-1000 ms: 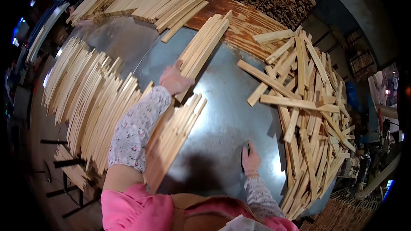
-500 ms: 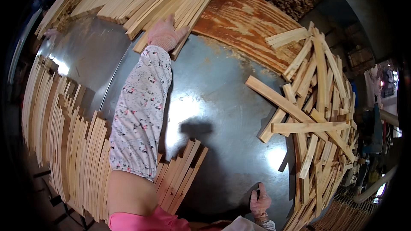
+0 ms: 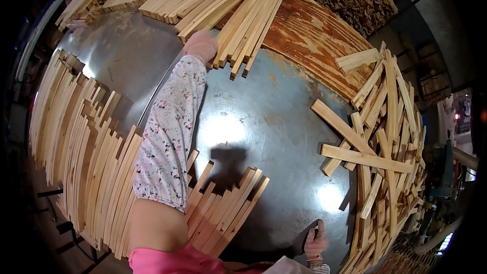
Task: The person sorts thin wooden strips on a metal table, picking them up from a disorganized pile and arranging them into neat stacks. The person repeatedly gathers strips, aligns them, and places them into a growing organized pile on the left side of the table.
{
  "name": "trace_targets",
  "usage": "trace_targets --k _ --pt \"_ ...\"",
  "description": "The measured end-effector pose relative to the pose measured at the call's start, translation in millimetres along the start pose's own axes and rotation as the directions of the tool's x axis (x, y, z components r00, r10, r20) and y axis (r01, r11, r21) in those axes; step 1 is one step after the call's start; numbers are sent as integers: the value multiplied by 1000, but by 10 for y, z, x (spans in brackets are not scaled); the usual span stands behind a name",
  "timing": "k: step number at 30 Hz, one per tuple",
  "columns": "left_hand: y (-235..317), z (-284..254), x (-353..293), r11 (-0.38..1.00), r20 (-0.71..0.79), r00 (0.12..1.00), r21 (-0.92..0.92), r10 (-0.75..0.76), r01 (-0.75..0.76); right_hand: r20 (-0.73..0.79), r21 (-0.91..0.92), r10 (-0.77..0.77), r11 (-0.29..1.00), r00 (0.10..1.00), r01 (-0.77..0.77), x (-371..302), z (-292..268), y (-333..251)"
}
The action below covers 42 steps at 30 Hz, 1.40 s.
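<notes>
Wood strips (image 3: pixel 236 35) fan out just beyond and right of our left hand (image 3: pixel 201 45), at their near edge; fingers hidden, we cannot tell its grip; our right hand (image 3: pixel 315 244), fingers extended, holds nothing; metal table (image 3: pixel 248 101) stretches between both, jumbled sticks (image 3: pixel 368 158) edging it rightward of the right hand

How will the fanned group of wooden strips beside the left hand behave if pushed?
The wooden strips should stay stiff, looking straight and solid. They'll probably slide rather than roll, given their squared ends. The group may spread unevenly, since gaps show between strips and no binding is visible.
</notes>
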State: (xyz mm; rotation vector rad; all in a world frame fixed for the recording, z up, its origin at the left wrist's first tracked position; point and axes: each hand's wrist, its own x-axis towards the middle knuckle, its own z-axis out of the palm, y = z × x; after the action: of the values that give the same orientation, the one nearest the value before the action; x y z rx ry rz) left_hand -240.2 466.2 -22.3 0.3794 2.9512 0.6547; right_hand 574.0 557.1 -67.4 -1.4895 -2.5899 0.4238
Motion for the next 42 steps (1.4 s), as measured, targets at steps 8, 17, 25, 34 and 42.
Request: trace_targets --k 8,17,25,34,42 --pt "179 184 -31 990 238 971 -131 -22 55 16 265 -204 945 979 193 978 -13 -1545" --pt "753 439 -384 837 40 885 -346 465 -424 -277 292 -562 724 780 625 4247 1057 -4146" --pt "578 620 -352 474 -67 933 -847 354 -241 -53 635 -334 716 941 290 4151 1095 -4767" --pt "-88 -11 306 833 -315 838 489 446 -260 -211 801 -460 425 863 422 4110 1387 -4529" --pt "161 -188 532 893 -95 948 374 305 -250 -412 400 -423 712 807 577 4203 1563 -4460"
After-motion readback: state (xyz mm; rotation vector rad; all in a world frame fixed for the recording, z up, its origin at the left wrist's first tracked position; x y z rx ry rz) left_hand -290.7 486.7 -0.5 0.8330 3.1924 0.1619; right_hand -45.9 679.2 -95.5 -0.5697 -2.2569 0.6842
